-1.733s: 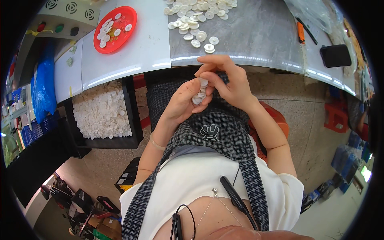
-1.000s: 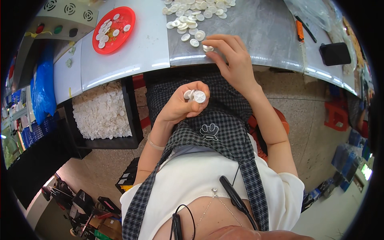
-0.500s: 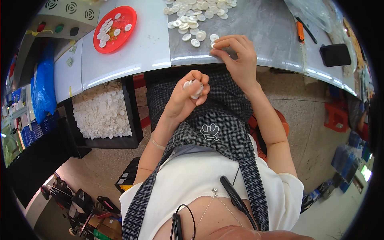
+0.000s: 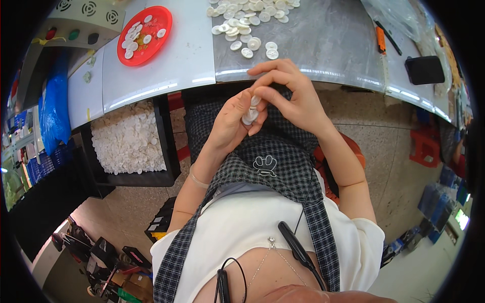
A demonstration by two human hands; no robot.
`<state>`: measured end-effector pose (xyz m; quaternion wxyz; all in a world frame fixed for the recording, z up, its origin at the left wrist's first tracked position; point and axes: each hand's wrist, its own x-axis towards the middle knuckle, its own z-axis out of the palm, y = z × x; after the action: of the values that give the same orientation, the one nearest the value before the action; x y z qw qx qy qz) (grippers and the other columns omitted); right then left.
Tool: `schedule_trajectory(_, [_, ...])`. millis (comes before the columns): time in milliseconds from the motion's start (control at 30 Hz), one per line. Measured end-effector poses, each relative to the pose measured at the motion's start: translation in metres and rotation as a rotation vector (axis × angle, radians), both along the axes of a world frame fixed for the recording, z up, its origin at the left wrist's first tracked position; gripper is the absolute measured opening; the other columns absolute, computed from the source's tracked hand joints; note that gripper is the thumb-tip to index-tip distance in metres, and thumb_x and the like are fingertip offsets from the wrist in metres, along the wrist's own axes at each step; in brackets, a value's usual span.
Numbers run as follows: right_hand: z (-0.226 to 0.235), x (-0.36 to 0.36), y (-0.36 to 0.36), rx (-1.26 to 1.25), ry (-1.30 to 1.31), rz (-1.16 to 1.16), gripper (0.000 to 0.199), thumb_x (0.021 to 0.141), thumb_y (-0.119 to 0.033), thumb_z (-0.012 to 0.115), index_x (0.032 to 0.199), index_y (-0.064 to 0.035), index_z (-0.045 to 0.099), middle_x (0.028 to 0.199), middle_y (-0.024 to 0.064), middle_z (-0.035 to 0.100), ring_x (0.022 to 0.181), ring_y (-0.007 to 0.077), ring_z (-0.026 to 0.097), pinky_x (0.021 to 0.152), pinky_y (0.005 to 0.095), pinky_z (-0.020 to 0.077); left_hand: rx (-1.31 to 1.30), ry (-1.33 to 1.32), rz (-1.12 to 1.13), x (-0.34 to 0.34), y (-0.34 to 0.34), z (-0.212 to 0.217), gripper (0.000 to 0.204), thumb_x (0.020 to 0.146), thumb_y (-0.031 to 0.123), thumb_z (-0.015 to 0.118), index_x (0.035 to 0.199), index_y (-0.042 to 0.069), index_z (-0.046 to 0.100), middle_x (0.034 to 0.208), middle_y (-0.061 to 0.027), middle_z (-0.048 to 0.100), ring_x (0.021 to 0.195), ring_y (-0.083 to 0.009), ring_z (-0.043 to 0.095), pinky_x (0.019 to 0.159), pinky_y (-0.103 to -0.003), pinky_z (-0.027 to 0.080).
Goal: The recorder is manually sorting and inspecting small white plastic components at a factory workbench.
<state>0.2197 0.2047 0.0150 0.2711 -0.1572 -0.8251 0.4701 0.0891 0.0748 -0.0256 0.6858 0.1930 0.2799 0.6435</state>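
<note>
Several small white round plastic discs [image 4: 250, 117] lie in my left hand [image 4: 231, 123], which is closed around them just off the table's near edge. My right hand [image 4: 293, 96] meets its fingertips there. Its thumb and index finger pinch at a white disc [image 4: 255, 100], partly hidden by the fingers. On the grey table top, a loose pile of white discs [image 4: 247, 15] spreads beyond my hands, with a pair of overlapping discs [image 4: 272, 53] closest to my right hand.
A red plate [image 4: 153, 54] with several white discs stands on the table's left. Below it a black bin [image 4: 173, 151] holds a mass of white discs. An orange-handled cutter [image 4: 380, 40], a black pen [image 4: 389, 39] and a black phone-like device [image 4: 424, 69] lie at the right.
My right hand has come from the discs on the table back toward me and now touches my left hand's fingertips. My left hand stays in about the same place, holding its discs.
</note>
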Motion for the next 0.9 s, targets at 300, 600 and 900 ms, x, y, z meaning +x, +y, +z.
schedule_trajectory(300, [-0.028, -0.007, 0.022, 0.459, -0.026, -0.376, 0.014, 0.077, -0.006, 0.076, 0.09, -0.0079, 0.07, 0.1, 0.0028, 0.067, 0.094, 0.0219, 0.06, 0.074, 0.0331, 0.0487, -0.117, -0.091, 0.02, 0.001, -0.002, 0.009, 0.048, 0.106, 0.04, 0.037, 0.118, -0.002, 0.057, 0.086, -0.0043, 0.057, 0.067, -0.0084, 0.052, 0.048, -0.02, 0.043])
schedule_trajectory(600, [-0.022, -0.001, 0.011, 0.164, 0.072, -0.294, 0.014, 0.079, -0.002, 0.075, 0.092, -0.0037, 0.068, 0.095, 0.0038, 0.07, 0.087, 0.0155, 0.066, 0.071, 0.0273, 0.0516, -0.152, 0.018, 0.095, 0.005, 0.0, 0.015, 0.043, 0.104, 0.038, 0.044, 0.122, -0.001, 0.055, 0.09, -0.0049, 0.059, 0.075, -0.0085, 0.055, 0.056, -0.022, 0.046])
schedule_trajectory(900, [-0.003, 0.005, -0.002, 0.145, 0.189, 0.017, 0.024, 0.075, 0.006, 0.073, 0.096, -0.0074, 0.071, 0.097, 0.0032, 0.073, 0.092, 0.0171, 0.068, 0.083, 0.0291, 0.0498, -0.074, 0.025, 0.195, 0.002, -0.001, 0.004, 0.035, 0.092, 0.018, 0.069, 0.122, 0.005, 0.055, 0.088, -0.0012, 0.059, 0.076, -0.0072, 0.054, 0.06, -0.021, 0.043])
